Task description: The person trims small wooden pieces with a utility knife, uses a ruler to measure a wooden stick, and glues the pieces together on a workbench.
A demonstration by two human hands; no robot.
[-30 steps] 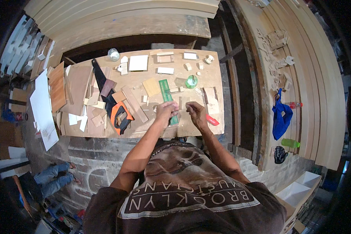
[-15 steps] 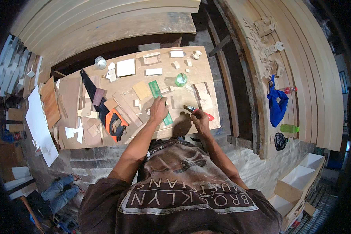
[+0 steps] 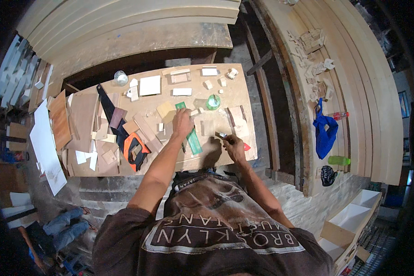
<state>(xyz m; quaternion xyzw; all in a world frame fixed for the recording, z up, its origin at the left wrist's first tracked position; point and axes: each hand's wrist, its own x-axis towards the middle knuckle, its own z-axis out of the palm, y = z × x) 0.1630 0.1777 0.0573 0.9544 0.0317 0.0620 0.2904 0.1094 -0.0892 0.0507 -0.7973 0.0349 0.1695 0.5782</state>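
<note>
My left hand (image 3: 183, 123) lies over the middle of a green ruler-like strip (image 3: 194, 141), its fingers curled down. Small pale wood pieces (image 3: 195, 112) sit beside the fingertips; whatever the fingers grip is hidden. In my right hand (image 3: 234, 148) is a red-handled paintbrush (image 3: 222, 135), its metal band and tip pointing left and away from me. The red handle end shows past the palm. Just left of the brush tip lies a flat square wood piece (image 3: 207, 128). Beyond it stands a clear greenish container (image 3: 213, 102).
An orange-handled handsaw (image 3: 134, 149) lies among wood offcuts on the left of the table (image 3: 170, 158). White blocks (image 3: 150, 85) and a clear jar (image 3: 120, 78) stand at the back. Right of the table, a ledge bears a blue bag (image 3: 325, 134) and a green bottle (image 3: 339, 160).
My left hand has moved away from me along the green strip, baring its near end. My right hand still holds the brush, slightly lower in view. The whole view has shifted slightly.
</note>
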